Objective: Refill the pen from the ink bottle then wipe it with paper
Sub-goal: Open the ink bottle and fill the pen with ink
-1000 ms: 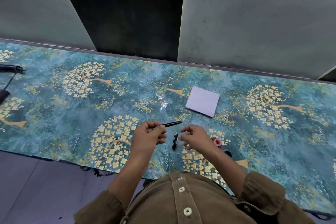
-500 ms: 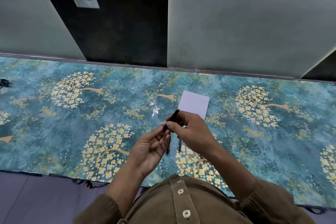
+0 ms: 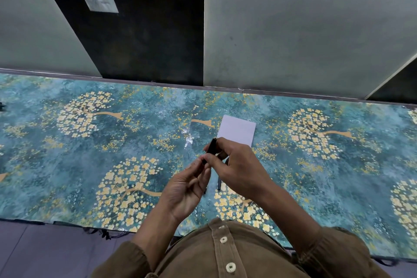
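A slim black pen (image 3: 211,147) is held above the table, its silver-tipped end pointing away from me. My right hand (image 3: 237,168) grips its upper part with thumb and fingers. My left hand (image 3: 187,187), palm up, pinches its lower end. A second black pen piece (image 3: 218,184) lies on the table under my right hand, mostly hidden. A white sheet of paper (image 3: 239,130) lies flat just beyond my hands. The ink bottle is hidden from view.
The table (image 3: 90,165) wears a teal cloth with golden tree patterns. A wall with a dark panel (image 3: 140,29) rises right behind its far edge. Cables (image 3: 103,232) hang at the near edge. My brown shirt (image 3: 225,253) fills the bottom.
My right hand moved from the table to join the left on the pen. Both hands lifted toward the paper, and the ink bottle's red cap went out of sight behind my right arm.
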A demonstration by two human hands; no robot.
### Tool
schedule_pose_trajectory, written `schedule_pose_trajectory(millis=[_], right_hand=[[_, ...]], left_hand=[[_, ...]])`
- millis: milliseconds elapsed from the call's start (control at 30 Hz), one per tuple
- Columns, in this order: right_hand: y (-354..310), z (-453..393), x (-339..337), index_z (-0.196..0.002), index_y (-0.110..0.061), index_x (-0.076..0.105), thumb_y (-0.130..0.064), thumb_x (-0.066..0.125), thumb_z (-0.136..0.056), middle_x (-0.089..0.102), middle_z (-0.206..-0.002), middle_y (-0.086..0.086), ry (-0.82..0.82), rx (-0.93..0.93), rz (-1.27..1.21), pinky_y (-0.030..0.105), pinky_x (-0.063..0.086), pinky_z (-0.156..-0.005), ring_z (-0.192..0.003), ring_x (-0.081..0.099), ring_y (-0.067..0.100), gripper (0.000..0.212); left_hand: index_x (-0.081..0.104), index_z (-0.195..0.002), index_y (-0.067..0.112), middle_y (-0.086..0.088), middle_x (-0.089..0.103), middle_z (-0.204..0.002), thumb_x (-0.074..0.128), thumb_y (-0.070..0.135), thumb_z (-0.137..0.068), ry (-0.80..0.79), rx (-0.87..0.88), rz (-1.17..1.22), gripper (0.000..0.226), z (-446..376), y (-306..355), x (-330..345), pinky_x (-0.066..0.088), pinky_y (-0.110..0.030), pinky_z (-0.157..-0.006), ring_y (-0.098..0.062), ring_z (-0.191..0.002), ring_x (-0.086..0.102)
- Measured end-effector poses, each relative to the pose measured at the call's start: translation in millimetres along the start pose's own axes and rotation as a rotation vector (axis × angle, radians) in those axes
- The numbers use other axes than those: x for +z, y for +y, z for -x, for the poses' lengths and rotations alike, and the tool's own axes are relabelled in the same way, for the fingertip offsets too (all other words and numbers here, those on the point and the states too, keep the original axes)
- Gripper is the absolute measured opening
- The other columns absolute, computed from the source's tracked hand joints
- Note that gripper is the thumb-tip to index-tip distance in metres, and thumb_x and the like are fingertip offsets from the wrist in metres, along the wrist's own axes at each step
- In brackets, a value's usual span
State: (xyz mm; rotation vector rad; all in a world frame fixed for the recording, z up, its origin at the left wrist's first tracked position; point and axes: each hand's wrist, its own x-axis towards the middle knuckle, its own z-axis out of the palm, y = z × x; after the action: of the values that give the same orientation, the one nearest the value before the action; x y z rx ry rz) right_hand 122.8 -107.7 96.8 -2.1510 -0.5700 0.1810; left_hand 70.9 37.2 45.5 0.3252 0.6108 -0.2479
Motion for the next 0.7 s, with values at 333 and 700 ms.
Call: schedule_pose_trajectory(millis=[333, 700], right_hand=[[-4, -5, 1, -0.101, -0.018, 0.061, -0.024, 0.059, -0.098, 0.073, -0.087, -0.004, 0.014, 0.096, -0.176, 0.037, 0.058, -0.068, -0.074, 0.073, 0.010, 0.006], [53, -8, 43, -0.112, -0.011, 0.049, -0.025, 0.051, -0.101, 0.070, -0.084, 0.012, -0.130, 0.585, -0.104, 0.039, 0.063, -0.060, -0.061, 0.071, 0.018, 0.019]], left_hand=[[0.074, -0.087, -0.006, -0.018, 0.073, -0.085, 0.097, -0.004, -0.038, -0.016, -0.003, -0.022, 0.054, 0, 7, -6, 0.062, -0.023, -0.060, -0.018, -0.068, 0.074], [0.066, -0.095, -0.009, -0.016, 0.072, -0.085, 0.061, -0.006, -0.086, 0.251, 0.055, -0.080, 0.011, -9, 15, -40, 0.062, -0.025, -0.065, -0.017, -0.064, 0.074]])
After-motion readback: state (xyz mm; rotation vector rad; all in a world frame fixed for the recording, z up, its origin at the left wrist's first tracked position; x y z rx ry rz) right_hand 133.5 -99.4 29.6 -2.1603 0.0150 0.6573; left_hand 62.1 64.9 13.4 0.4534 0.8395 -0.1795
